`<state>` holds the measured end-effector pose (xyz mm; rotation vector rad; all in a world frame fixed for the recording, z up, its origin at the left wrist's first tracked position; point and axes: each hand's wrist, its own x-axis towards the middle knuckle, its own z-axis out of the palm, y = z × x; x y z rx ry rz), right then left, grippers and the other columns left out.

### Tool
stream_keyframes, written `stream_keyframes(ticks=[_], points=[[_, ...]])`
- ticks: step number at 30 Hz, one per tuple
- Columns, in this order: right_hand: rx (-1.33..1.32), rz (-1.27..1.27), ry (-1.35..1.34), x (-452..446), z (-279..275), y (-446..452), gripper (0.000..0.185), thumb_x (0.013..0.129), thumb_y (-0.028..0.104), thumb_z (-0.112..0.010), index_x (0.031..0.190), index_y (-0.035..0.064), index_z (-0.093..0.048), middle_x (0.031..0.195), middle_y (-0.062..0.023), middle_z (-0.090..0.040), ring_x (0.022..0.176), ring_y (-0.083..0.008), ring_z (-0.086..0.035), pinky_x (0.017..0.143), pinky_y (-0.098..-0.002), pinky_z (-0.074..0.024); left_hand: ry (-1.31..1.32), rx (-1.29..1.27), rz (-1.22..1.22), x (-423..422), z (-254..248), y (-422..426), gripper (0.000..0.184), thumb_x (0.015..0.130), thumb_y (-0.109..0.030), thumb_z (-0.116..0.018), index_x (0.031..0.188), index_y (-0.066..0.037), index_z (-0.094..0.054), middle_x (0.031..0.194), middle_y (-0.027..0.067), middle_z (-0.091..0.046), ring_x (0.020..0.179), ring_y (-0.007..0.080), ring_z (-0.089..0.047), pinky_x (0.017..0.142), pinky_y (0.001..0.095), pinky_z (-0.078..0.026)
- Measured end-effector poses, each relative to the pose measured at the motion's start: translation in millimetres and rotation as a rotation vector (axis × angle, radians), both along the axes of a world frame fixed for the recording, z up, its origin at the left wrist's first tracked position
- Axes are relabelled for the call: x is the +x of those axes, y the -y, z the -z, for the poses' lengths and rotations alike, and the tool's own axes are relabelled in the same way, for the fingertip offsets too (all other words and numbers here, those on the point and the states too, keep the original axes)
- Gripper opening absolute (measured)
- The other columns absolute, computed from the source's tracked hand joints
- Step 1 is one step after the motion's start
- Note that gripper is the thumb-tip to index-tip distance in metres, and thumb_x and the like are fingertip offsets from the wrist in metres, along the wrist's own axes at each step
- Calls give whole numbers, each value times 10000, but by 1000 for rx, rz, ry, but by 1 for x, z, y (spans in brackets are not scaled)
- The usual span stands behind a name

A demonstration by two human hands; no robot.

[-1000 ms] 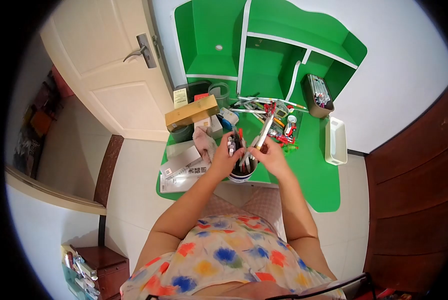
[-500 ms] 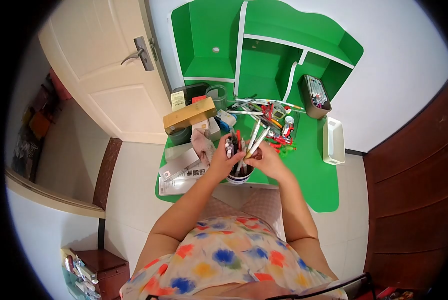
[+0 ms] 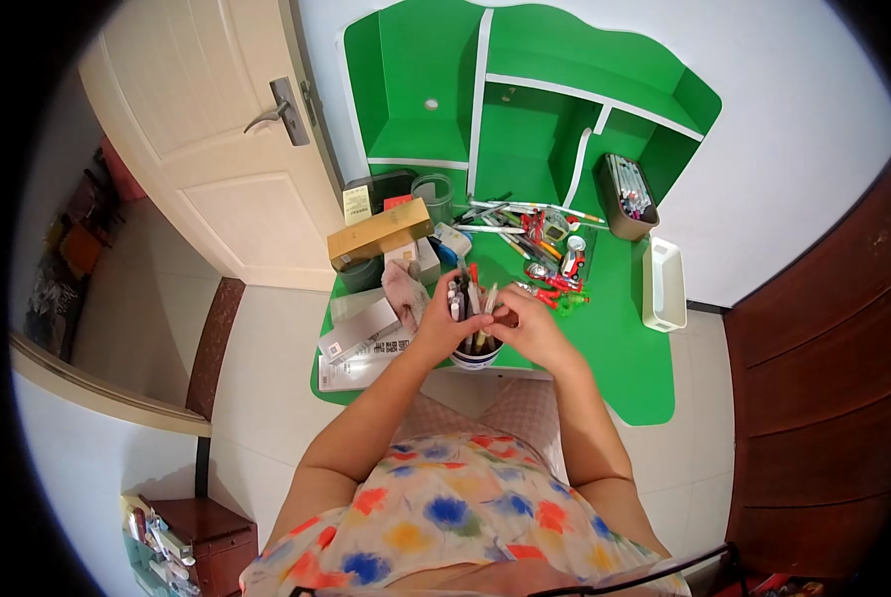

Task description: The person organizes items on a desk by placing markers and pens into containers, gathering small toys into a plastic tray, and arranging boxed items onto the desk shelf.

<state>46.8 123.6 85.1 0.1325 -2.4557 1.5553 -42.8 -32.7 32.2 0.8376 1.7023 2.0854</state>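
Observation:
A pen cup stands at the near edge of the green desk, packed with pens, some white, some dark, and one with a red top. My left hand wraps round the pens from the left, its thumb lying across them above the rim. On the other side, my right hand has its fingers curled in at the light-coloured pens on the right of the bunch. Those fingertips are partly hidden among the pens.
Loose pens and small red toys lie behind the cup. Boxes, among them a gold box, and a pink cloth crowd the left. A filled pen bin and a white bin stand right.
The white pens that my right hand held slanting above the cup have gone down into it, more upright. My left hand stays round the bunch.

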Motion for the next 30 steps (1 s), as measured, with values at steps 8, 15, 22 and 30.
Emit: stream_keyframes(ticks=[8, 15, 22, 30], points=[[164, 158, -29, 0, 0, 2, 225, 712, 47, -734, 889, 37, -596, 813, -73, -615, 729, -217, -619, 640, -325, -487, -93, -112, 12, -3, -1, 4, 877, 700, -121, -833, 1383, -44, -288, 1196, 92, -542, 1071, 169, -548, 927, 319, -457], [446, 231, -113, 2, 4, 4, 226, 689, 136, -760, 803, 91, -570, 814, -35, -605, 824, -243, -589, 812, -374, -363, -97, -151, 87, -4, -6, 12, 882, 727, -35, -787, 1428, -69, -253, 1276, 95, -490, 1167, 175, -483, 984, 330, -409], [372, 229, -193, -3, 3, 8, 199, 697, 103, -740, 835, 112, -597, 866, -38, -597, 921, -263, -559, 850, -389, -339, -7, -12, 58, -5, -3, 9, 791, 758, -23, -757, 1398, -61, -295, 1262, 84, -498, 1133, 158, -498, 962, 317, -422], [433, 183, -238, -12, 20, 7, 225, 716, 36, -696, 903, 91, -583, 932, -85, -603, 947, -305, -568, 863, -435, -385, -114, -12, -18, -2, -7, 4, 778, 771, -34, -740, 1408, -53, -294, 1260, 82, -502, 1140, 163, -496, 981, 323, -410]])
